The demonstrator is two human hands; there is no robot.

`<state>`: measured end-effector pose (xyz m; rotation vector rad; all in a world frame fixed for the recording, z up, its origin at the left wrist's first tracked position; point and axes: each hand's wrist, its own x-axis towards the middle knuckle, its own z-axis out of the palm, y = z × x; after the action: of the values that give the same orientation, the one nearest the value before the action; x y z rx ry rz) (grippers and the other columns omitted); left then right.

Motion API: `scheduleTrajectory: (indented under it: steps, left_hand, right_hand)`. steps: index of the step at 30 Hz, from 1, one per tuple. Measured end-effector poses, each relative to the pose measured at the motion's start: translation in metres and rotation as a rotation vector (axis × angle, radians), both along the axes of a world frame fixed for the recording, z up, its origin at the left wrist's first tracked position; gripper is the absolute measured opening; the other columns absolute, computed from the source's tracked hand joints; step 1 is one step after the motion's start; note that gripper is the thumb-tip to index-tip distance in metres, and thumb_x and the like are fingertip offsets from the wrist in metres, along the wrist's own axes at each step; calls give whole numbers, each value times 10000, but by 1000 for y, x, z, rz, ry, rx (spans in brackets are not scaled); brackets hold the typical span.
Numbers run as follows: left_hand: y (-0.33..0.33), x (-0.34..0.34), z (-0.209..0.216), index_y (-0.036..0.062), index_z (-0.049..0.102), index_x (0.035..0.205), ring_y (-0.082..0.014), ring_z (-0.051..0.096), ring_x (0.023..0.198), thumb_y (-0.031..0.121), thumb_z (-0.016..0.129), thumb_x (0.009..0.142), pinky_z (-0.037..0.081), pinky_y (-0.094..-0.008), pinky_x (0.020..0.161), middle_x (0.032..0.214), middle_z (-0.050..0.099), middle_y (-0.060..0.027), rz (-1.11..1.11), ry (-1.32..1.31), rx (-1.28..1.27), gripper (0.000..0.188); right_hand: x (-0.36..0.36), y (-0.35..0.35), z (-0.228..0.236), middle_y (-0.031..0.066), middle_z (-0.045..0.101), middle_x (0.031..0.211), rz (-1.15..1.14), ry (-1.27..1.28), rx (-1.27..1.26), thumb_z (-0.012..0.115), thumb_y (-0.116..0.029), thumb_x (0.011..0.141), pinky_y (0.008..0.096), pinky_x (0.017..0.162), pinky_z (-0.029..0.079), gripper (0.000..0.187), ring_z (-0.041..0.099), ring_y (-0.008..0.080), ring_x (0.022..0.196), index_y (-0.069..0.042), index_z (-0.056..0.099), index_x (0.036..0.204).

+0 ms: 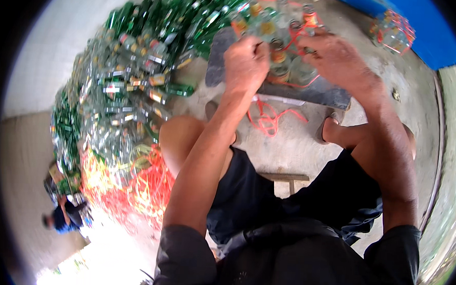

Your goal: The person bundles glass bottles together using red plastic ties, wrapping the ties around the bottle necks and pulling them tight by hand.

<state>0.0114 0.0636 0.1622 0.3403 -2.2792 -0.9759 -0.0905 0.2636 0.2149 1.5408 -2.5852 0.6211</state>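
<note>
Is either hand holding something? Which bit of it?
Can't tell: the left hand is curled, the right hand is beside the red strap around the bottles; blur hides any hold.

Both hands are at clear bottles ringed by red strap on a dark board, near heaped bottles.

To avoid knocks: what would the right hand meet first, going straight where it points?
The right hand would probably first meet clear glass bottles looped with red plastic strap; depth is unclear.
</note>
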Motion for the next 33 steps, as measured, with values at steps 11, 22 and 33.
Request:
scheduleTrajectory:
  steps: [11, 22, 33]
  left_hand:
    - [4, 0, -25, 8, 651, 881, -345, 690, 651, 120, 674, 902, 523, -431, 607, 697, 665, -195, -11, 190, 197, 116]
    - [3, 9, -37, -21, 665, 925, -205, 696, 674, 102, 697, 925, 532, -358, 623, 756, 713, -143, -51, 251, 442, 127]
    - [14, 10, -22, 1, 702, 889, -60, 487, 580, 130, 671, 983, 344, -255, 523, 677, 598, 20, -92, -15, 816, 163]
  right_hand:
    - [-20, 8, -16, 76, 701, 1122, -33, -172, 121, 719, -174, 948, 369, 843, 539, 307, 688, 239, 900, -147, 669, 1250]
    - [-22, 4, -20, 70, 699, 1064, 27, -207, 90, 720, -187, 951, 345, 803, 517, 308, 618, 200, 829, -116, 673, 1248]
    - [-6, 3, 3, 184, 641, 797, 170, 43, -57, 710, -167, 859, 468, 720, 523, 145, 669, 381, 809, -53, 643, 917]
